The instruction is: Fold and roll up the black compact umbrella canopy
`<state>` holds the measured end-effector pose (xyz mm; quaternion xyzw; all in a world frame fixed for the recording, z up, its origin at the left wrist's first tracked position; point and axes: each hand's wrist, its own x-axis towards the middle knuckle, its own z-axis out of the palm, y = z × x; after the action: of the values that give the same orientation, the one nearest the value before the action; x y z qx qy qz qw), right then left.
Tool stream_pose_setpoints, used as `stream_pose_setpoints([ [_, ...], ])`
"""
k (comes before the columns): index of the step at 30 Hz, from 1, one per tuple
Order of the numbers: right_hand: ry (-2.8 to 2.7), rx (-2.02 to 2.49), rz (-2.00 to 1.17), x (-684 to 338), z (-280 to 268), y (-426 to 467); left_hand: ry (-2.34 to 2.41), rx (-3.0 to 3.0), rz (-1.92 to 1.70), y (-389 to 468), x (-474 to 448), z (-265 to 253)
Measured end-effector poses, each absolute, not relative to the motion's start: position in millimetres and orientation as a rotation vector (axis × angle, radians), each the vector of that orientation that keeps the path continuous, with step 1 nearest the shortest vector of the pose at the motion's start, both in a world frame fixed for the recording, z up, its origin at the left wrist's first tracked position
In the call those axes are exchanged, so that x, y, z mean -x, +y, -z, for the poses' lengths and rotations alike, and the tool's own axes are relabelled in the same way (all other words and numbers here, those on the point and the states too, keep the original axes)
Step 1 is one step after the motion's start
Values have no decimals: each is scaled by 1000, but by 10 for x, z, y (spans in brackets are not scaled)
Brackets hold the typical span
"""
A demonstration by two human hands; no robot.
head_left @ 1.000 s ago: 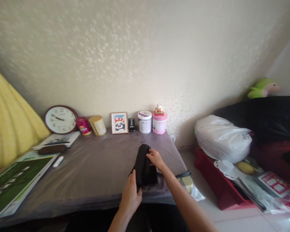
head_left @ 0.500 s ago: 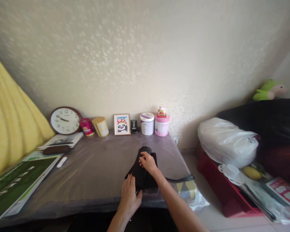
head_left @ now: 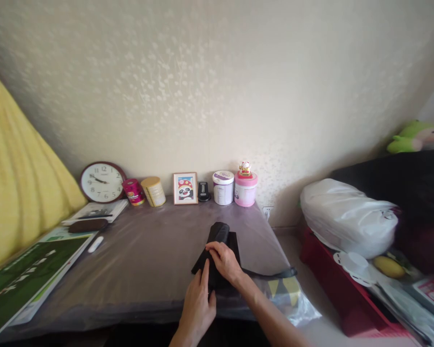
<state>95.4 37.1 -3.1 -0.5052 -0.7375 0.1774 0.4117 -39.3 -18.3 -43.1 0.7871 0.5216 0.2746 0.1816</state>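
A black folded fabric piece [head_left: 219, 233] lies near the front edge of the covered table, rolled or doubled into a thick narrow shape. Its exact kind I cannot make out. From its right side a black strap [head_left: 269, 275] runs out across the table. My left hand [head_left: 198, 299] grips the near left part of the fabric, thumb on the near side and fingers stretched forward along it. Over the middle of the roll lies my right hand [head_left: 222, 260], fingers bent and pressed together on the fabric. Both hands cover part of it.
Along the wall stand a clock [head_left: 103, 182], a pink can [head_left: 133, 192], a yellow can [head_left: 153, 192], a framed panda picture [head_left: 185, 188] and two tubs. Books [head_left: 32, 277] lie at left. A red crate [head_left: 347, 294] with a white bag [head_left: 347, 217] stands right.
My right hand has come down onto the fabric and closer to my left hand. My left hand's fingers now point further forward. The view has shifted slightly.
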Motion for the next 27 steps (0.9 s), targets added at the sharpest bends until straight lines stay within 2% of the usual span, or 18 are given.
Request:
stream_pose_setpoints([
  [5, -2030, 1194, -265, -1029, 106, 368, 1455, -2235, -852, -171, 391, 573],
  [12, -2045, 1337, -201, -1112, 217, 922, 1489, -2184, -819, -197, 377, 511],
  [20, -1817, 1616, -316, -1279, 181, 1328, 1520, -2151, -752, -193, 375, 467],
  [27, -1417, 1856, -426, -1719, 188, 1074, 1484, -2152, -788, -189, 378, 451],
])
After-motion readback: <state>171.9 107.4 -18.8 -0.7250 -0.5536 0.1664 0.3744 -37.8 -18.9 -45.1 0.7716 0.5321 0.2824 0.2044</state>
